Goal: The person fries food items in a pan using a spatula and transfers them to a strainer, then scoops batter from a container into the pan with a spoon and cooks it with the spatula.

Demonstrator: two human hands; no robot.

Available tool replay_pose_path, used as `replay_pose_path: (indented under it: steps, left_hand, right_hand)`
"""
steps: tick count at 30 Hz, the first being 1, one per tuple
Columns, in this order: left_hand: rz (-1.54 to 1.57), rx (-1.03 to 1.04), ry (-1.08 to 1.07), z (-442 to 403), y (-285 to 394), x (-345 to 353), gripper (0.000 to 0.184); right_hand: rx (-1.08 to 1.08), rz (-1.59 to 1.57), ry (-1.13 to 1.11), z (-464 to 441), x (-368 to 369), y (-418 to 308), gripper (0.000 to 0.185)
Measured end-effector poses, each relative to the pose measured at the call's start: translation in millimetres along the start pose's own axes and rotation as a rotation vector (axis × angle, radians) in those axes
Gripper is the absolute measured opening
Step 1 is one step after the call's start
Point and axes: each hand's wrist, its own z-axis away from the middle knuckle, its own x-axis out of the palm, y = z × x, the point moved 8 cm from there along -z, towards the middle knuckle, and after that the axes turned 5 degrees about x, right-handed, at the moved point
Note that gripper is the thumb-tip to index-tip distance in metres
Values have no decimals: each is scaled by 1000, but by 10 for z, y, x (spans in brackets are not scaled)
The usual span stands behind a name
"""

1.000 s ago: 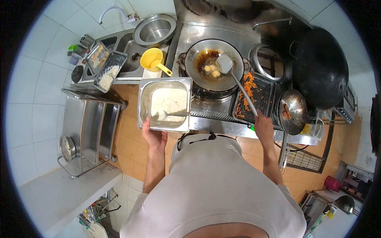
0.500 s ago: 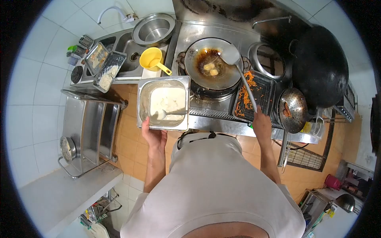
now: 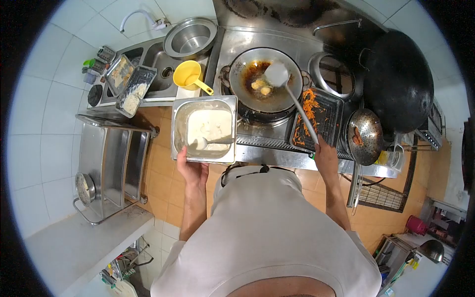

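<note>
My left hand [image 3: 192, 169] grips the near side of a square metal container [image 3: 178, 107], thumb over the rim. Pale creamy batter [image 3: 210, 122] fills its bottom, and a spoon [image 3: 217, 140] lies in it. In my right hand [image 3: 326, 154] is the long handle of a wok spatula [image 3: 303, 115]. The spatula's wide blade is over the wok [image 3: 241, 59] on the stove, just right of a few yellow pieces [image 3: 261, 87] in dark oil. Whether the blade touches the oil, I cannot tell.
Right of the wok is a black tray [image 3: 329, 129] with orange shreds. A perforated strainer [image 3: 366, 143] and a big black wok [image 3: 400, 81] stand farther right. A yellow dipper [image 3: 187, 75], a steel pot [image 3: 190, 38] and a sink [image 3: 162, 64] are at left, above a metal cart [image 3: 110, 158].
The spatula blade has moved left and slightly down over the wok, closer to the yellow pieces. Those pieces have shifted slightly left. My left hand and the container stay almost in place.
</note>
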Motion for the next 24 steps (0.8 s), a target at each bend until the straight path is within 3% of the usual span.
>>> replay_pose_path:
  steps: [7,12,18,24]
  left_hand:
    - [-28,-14,-38,-51,-9,-39,64]
    - [2,13,-8,-3,32,-21,57]
    - [0,11,-26,-27,39,-19,60]
    - [1,14,-12,-36,28,-69,60]
  right_hand:
    - [13,33,16,-54,30,37,39]
    - [65,40,49,-23,-30,-31,40]
    - [-56,-16,65,-25,-14,34,39]
    - [66,62,63,-51,-76,3,40]
